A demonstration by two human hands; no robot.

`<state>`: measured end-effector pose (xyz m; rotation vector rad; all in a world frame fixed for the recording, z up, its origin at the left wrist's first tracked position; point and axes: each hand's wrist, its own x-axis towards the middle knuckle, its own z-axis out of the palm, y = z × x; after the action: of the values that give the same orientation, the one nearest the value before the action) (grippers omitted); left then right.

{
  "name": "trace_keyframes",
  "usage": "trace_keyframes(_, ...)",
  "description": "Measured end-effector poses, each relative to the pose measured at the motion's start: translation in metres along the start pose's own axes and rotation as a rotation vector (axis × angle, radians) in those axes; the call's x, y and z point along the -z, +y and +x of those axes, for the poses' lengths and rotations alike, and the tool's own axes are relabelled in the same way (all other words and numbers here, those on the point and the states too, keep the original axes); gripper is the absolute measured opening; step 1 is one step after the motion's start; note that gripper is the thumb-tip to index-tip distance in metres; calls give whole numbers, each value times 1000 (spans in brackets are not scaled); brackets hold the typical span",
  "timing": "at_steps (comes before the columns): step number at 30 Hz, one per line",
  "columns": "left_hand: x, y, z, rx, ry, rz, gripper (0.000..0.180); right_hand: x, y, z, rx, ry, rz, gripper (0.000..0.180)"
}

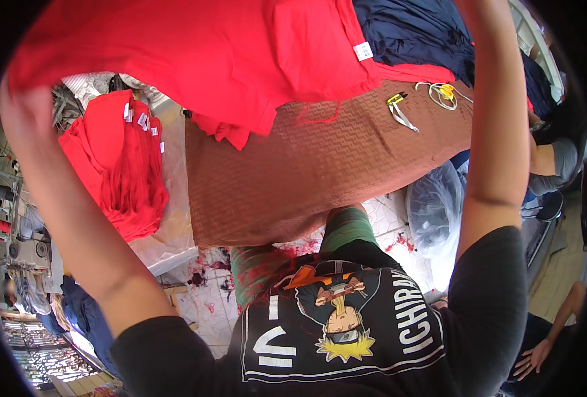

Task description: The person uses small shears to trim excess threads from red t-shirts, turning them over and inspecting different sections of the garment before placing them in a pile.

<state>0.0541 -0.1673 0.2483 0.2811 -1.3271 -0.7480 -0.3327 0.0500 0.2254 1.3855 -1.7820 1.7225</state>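
A large red garment (194,46) with a white label stretches across the top of the view, its left part raised beyond the table's edge. At its far left corner is my left hand (29,106), blurred, closed on the cloth with the fingertips covered by it. My right arm reaches up past the upper edge, so my right hand is out of view. Under the red garment lies a table with a brown patterned cloth (293,178). A dark navy garment (412,30) lies at the far right of the table, beside the red one.
Left of the table is a pile of red garments (115,165) with white tags. Small yellow thread snips (396,99) and a coiled yellow-and-white tape (444,96) lie on the brown cloth. A clear plastic bag (435,208) stands at right. Another person's hand (535,358) shows lower right.
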Motion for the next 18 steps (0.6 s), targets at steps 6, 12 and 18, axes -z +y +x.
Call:
trace_keyframes(6, 144, -104, -246, 720, -211, -102, 41, 0, 110, -192, -194, -638, 355, 15)
trace_keyframes(12, 127, -105, -312, 1074, -411, 28, 36, -7, 149, -259, -228, -853, -180, 15)
trace_keyframes(18, 113, -96, -288, 1121, -684, 402, 38, -27, 108, -251, -460, -899, -236, 32)
